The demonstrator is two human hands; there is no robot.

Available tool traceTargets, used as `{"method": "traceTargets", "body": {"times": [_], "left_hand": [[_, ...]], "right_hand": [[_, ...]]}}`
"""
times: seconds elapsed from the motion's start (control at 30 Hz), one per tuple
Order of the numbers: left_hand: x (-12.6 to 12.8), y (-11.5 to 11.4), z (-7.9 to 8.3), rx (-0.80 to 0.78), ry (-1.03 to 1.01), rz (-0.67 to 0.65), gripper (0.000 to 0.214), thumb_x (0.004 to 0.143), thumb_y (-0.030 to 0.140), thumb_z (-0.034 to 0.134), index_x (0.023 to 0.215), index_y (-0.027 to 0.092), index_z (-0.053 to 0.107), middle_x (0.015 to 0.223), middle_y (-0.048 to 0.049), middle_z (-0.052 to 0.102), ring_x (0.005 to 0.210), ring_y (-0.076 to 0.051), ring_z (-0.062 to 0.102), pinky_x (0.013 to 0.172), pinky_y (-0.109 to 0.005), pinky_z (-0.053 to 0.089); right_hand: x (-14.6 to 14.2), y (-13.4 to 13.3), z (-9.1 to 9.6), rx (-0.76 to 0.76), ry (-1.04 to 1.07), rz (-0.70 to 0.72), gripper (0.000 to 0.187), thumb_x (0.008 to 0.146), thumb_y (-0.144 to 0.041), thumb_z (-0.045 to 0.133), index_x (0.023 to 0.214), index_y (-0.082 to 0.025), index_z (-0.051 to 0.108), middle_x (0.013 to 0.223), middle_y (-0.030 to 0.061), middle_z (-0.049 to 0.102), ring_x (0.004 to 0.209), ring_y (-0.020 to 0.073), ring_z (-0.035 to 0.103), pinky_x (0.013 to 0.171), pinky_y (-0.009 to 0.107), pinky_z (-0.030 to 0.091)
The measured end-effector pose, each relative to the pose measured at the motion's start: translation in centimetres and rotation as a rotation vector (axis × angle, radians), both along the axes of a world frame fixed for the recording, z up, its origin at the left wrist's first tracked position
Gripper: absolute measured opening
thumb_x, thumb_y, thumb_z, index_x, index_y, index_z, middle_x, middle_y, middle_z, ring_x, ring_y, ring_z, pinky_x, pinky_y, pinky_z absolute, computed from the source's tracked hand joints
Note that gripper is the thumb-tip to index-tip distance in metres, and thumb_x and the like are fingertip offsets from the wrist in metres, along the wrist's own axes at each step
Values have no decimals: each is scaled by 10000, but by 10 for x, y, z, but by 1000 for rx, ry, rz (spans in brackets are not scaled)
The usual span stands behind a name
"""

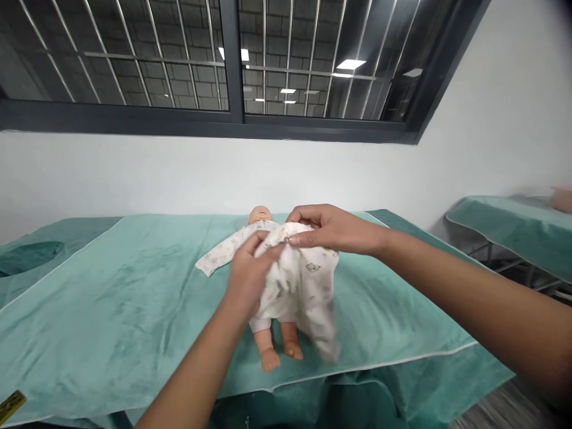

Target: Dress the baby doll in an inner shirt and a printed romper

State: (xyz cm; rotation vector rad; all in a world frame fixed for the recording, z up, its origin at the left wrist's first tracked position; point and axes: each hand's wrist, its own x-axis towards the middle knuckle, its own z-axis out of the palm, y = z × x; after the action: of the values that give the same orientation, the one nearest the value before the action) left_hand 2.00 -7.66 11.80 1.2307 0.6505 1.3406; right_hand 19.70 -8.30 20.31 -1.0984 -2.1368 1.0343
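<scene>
A baby doll (263, 348) lies on its back on a green sheet, head toward the wall and bare feet toward me. It wears a white printed top, whose sleeve (222, 250) stretches out to the left. Over its body hang white printed baby pants (315, 283), their lower end blurred. My left hand (252, 268) pinches the gathered waistband between thumb and fingers. At the same band, my right hand (324, 228) grips from the right, thumb and fingertips closed on the cloth. Both hands and the pants hide most of the doll's middle.
The green sheet (111, 310) covers the bed and drapes over its front edge. A white wall (201, 173) and a barred window (232, 113) stand behind. To the right is another green-covered bed (509, 223). A yellow-black label (12, 406) shows at lower left.
</scene>
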Motion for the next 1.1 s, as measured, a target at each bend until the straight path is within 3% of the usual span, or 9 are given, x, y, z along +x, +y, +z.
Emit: {"method": "traceTargets", "body": {"times": [0.13,0.2,0.37,0.47,0.6,0.7,0.93,1.03,1.1], "left_hand": [[-26,5,26,-151,-366,-101,128,694,234,685,740,183,577,676,28,629,643,-153,628,639,-261,500],[-38,2,27,-178,-290,-219,157,748,316,672,783,171,625,735,-19,668,739,-206,667,685,-299,522],[-54,-13,15,-139,188,-546,393,753,346,741,1086,149,672,915,-87,729,867,-264,684,727,-330,534],[-53,-14,13,-152,104,-423,431,753,335,745,1130,145,655,938,-91,733,850,-255,692,744,-334,540],[-46,-11,17,-220,-178,-118,465,731,345,757,1135,157,625,925,-64,732,859,-250,702,777,-327,554],[-45,-13,16,-304,-155,-212,492,760,391,728,1178,163,605,929,-69,734,855,-258,710,775,-347,567],[-66,-19,-8,-330,-61,-585,678,579,187,834,1219,149,613,1019,-127,736,958,-353,691,828,-450,568],[-66,-20,-11,-302,-156,-447,627,618,238,804,1212,149,623,1028,-125,737,985,-355,683,864,-463,555],[-62,-21,-10,-290,-231,-302,566,691,316,758,1218,162,621,1014,-112,740,973,-339,691,869,-456,555]], "right_hand": [[-3,0,6,-235,-162,230,270,780,-412,709,898,-171,727,751,2,670,644,119,585,550,204,434],[-6,0,1,-265,-65,201,275,788,-425,706,867,-163,728,756,7,680,669,128,608,575,210,459],[-19,3,-26,-224,623,21,327,843,-484,646,817,-159,670,759,5,675,672,116,623,620,220,492],[-27,2,-45,-305,743,1,362,837,-522,637,818,-161,654,729,-2,658,633,105,601,614,220,493],[-34,-11,-55,-441,354,273,356,748,-473,740,875,-146,682,805,25,686,732,149,637,666,251,520],[-37,-14,-53,-411,235,342,363,736,-366,772,1030,-176,676,987,44,699,933,196,644,797,294,531],[-34,-2,-65,-364,863,-78,331,828,-453,670,1045,-205,639,824,24,682,782,180,646,730,299,535],[-42,-15,-77,-438,878,-82,392,846,-527,618,1061,-201,650,830,34,696,776,181,654,728,300,533],[-48,-26,-85,-534,756,69,398,809,-507,671,1041,-183,671,826,36,704,773,179,660,723,295,532]]}}
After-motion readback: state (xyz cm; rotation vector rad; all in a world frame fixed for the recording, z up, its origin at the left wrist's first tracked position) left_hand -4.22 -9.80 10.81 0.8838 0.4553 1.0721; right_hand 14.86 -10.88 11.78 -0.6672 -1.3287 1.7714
